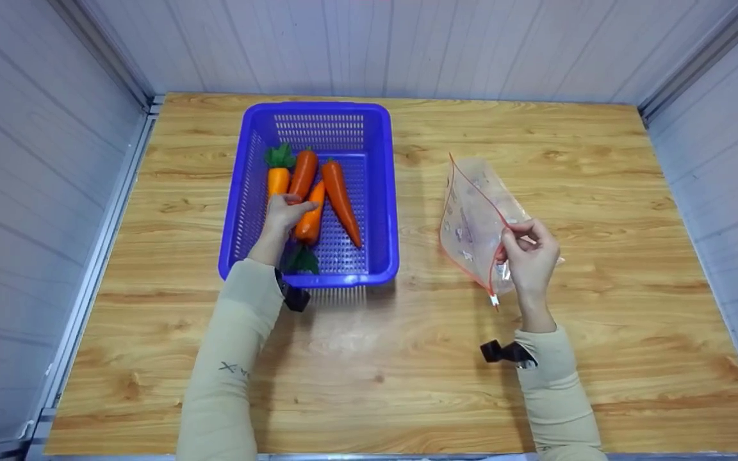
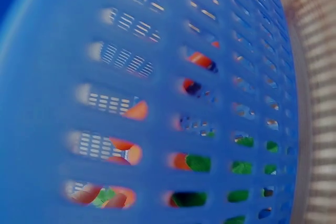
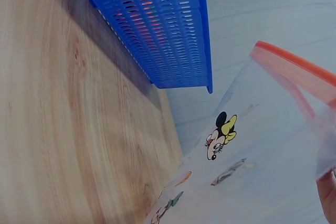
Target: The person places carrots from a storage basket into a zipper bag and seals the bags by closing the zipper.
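So right now your left hand point(image 1: 282, 214) is down inside the blue perforated plastic basket point(image 1: 382, 192) on the left side of the light wooden table point(image 1: 369, 358), fingers curled around one of the orange toy carrots with green leafy tops point(image 1: 310, 221), the one lying in the middle of the bunch. It looks gripped but not lifted yet, since it's lying among the others. I count four carrots in there: one on the left point(image 1: 277, 179), one darker one next to it point(image 1: 304, 173), the one you're holding, and a longer one on the right point(image 1: 341, 200) pointing toward the near right corner. Your right hand point(image 1: 529, 256) is off to the right, well apart from the basket, pinching the red zip edge of a clear plastic zip bag with little cartoon prints point(image 1: 471, 218) and holding it up so the mouth is open toward the basket. From the right wrist view you can see the bag's red rim point(image 3: 294, 64) and a cartoon mouse print point(image 3: 220, 135) on the film, with the basket wall point(image 3: 168, 30) beyond it. The left wrist view is just the basket's slotted wall point(image 2: 157, 103) up close, with orange and green showing through. As far as I can tell the bag is empty, so nothing has gone in yet: all four carrots are still in the basket and the first one is only just being grabbed.
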`<state>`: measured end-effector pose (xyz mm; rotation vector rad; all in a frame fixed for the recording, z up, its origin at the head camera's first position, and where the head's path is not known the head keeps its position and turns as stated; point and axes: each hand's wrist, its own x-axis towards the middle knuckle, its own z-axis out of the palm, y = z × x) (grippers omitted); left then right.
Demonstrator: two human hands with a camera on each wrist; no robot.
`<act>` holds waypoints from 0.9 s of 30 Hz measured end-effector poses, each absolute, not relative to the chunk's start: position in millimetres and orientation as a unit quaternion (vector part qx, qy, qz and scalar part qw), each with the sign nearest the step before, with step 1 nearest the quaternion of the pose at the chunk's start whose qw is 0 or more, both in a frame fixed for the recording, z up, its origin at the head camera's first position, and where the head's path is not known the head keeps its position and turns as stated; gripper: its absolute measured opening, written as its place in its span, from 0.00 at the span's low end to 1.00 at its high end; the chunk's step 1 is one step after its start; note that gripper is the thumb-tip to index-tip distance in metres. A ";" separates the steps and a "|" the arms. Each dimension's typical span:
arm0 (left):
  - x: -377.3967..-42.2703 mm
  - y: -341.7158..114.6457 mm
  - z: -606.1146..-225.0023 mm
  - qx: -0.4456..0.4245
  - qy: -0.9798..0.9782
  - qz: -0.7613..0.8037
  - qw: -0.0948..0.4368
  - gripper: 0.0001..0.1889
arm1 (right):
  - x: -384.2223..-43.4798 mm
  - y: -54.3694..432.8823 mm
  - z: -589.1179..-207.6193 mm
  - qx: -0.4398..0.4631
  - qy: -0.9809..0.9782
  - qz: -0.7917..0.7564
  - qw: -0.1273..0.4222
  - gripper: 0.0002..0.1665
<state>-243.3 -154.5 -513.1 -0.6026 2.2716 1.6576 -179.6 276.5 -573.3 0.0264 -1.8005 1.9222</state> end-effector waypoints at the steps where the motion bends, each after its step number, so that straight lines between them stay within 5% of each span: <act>1: -246.7 -155.9 -519.0 -0.214 0.780 0.570 0.141 0.31 | -179.2 276.3 -572.6 0.014 -0.658 0.709 0.252 0.06; 4: -273.4 -168.8 -572.8 -0.226 0.782 0.563 0.143 0.36 | -171.3 267.0 -553.9 0.009 -0.669 0.698 0.257 0.05; 12: -258.1 -159.4 -542.1 -0.257 0.784 0.532 0.193 0.27 | -180.1 282.1 -584.2 0.019 -0.673 0.690 0.265 0.08; 19: -291.0 -172.5 -616.8 -0.251 0.817 0.489 0.176 0.31 | -173.6 276.6 -574.4 0.013 -0.665 0.705 0.245 0.07; 27: -289.0 -168.7 -624.3 -0.231 0.858 0.414 0.196 0.31 | -173.1 278.8 -580.4 0.010 -0.680 0.685 0.262 0.07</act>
